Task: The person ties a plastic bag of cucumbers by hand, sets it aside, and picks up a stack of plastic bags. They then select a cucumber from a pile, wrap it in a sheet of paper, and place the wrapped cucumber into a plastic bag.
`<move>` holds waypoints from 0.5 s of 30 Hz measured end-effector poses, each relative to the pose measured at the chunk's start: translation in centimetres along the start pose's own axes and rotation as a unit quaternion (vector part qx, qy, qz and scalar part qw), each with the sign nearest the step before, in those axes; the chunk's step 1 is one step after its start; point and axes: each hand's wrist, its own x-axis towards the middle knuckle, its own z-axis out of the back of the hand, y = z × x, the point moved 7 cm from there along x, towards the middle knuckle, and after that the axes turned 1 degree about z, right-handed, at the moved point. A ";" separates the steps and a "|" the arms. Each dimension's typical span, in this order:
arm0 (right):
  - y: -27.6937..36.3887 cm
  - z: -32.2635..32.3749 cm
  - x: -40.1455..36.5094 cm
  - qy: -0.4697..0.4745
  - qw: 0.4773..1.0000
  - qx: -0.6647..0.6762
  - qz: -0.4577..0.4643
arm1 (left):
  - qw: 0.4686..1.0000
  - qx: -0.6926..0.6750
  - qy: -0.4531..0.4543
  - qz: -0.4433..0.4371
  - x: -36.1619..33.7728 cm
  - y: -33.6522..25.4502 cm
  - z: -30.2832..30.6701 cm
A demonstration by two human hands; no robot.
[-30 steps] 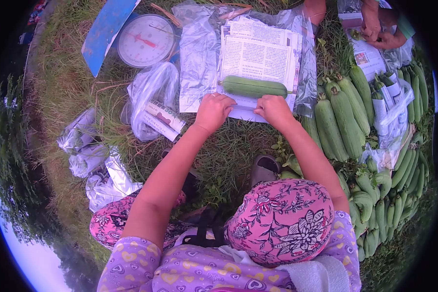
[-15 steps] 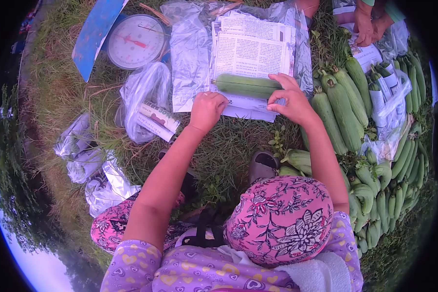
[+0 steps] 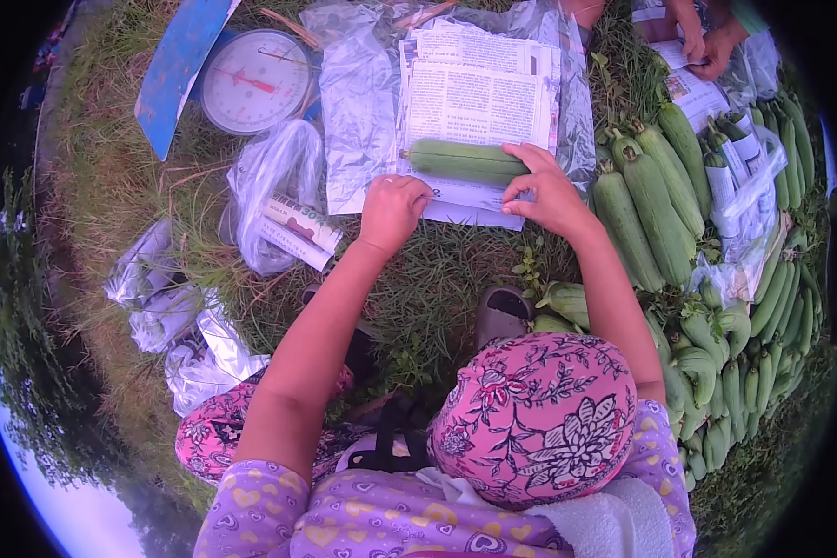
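The left hand (image 3: 392, 209) is curling tight and pinching the near edge of the newspaper (image 3: 474, 102). The right hand (image 3: 549, 191) is holding one end of the long green gourd (image 3: 460, 161). The gourd is lying across the newspaper on the grass (image 3: 437, 279). More gourds (image 3: 656, 209) are lying just to the right. A scale (image 3: 254, 81) is sitting off to the left.

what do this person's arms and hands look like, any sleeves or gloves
The left hand and right hand are bare: no gloves, no watch or bracelet visible. The arms are bare up to short lilac sleeves printed with small pastel hearts.
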 end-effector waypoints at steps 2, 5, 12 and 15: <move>0.0 0.0 0.0 0.000 1.000 -0.003 0.000 | 1.000 0.001 -0.001 0.001 0.0 0.0 0.0; 0.1 0.1 0.0 -0.005 1.000 -0.010 0.004 | 1.000 0.000 -0.001 0.003 0.0 0.0 0.0; 0.8 0.0 0.0 -0.059 0.997 -0.032 0.041 | 1.000 -0.006 0.001 -0.010 0.2 -0.6 0.4; 0.4 0.2 0.5 -0.072 0.996 -0.018 0.041 | 1.000 -0.009 -0.006 -0.019 0.9 -1.5 1.3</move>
